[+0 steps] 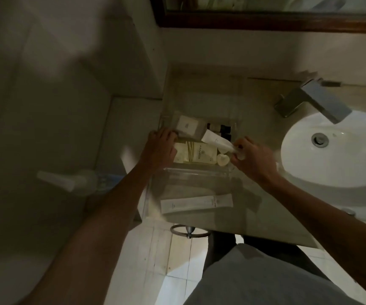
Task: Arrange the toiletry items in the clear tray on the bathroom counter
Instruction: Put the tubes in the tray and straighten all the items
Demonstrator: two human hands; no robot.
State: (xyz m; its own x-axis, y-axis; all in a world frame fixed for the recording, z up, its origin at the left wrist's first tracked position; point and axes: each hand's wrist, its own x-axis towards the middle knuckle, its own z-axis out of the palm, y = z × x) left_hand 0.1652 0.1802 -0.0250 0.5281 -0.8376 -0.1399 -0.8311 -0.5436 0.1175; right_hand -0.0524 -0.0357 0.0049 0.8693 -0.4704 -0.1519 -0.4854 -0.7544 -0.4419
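We take the clear tray (199,172) as our landmark; it sits on the counter (263,102) left of the sink (331,155). Our likeliest upset, we judge: the tray sliding or tipping if the left hand presses too hard, since it looks light. A long white box (196,204) lies on the counter just on our side of the tray, not yet in. Inside the tray, a flat packet (196,151) sits at the near left, dark bottles (221,129) at the far side. Our left hand (161,145) rests curled at the tray's left edge, touching a square packet (187,126). Our right hand (251,157) pinches a white tube (216,140) by its cap, slanted over the tray; a loose pinch could drop it onto the small caps (222,158).
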